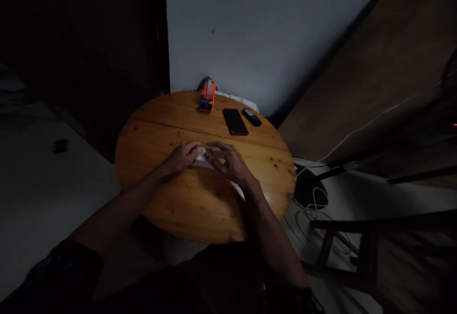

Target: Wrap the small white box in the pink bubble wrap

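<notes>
Pale piece: it lies on the tabletop between my two hands, a small flat whitish thing, paper or card perhaps; my fingers cover much of it, and the dim light hides any print or fold.
Left hand: my left hand bends over the near-left end of the piece, fingers together, probably to steady it; the tips are lost to me, so I cannot tell whether they pinch or only press.
Right hand: my right hand arches over the other end, fingers parted and loosely bent, which I take as leaving room for fine fingertip work; whether the tips grip, I cannot tell.
Tabletop: the round wooden table spreads under both hands and seems to give the piece a firm backing.
Phones: past my right hand lie a dark slab, likely a phone, and just beside it a small keypad handset, presumably set there out of my fingers' way.
Orange holder: straight beyond my hands, near the wall, stands what looks like a tape dispenser, within reach, I judge; a green thing behind it is mostly hidden.
Dark edges: well right of my hands, cables and a stool fade into shadow, the stool cut off by the view.
</notes>
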The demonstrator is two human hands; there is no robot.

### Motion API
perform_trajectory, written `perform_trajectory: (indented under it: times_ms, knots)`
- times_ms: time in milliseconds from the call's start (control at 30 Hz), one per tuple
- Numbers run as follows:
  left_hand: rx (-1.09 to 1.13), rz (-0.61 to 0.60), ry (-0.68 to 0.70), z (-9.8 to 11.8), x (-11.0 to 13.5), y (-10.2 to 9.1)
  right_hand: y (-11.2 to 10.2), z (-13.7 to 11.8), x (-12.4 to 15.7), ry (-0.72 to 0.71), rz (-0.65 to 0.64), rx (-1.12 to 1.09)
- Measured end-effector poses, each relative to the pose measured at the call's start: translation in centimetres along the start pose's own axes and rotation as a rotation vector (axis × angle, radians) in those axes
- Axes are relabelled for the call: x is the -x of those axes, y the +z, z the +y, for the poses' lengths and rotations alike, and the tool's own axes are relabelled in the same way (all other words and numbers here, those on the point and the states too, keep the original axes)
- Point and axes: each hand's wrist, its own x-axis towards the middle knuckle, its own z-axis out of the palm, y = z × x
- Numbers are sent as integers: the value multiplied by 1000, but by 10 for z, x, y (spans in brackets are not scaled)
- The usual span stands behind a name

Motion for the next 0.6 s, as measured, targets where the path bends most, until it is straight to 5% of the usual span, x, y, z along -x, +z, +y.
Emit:
perform_trajectory:
  times_ms: [600]
  knots:
    - [293, 107, -159, 7, -3, 14, 8, 8, -1, -17, 45, -40]
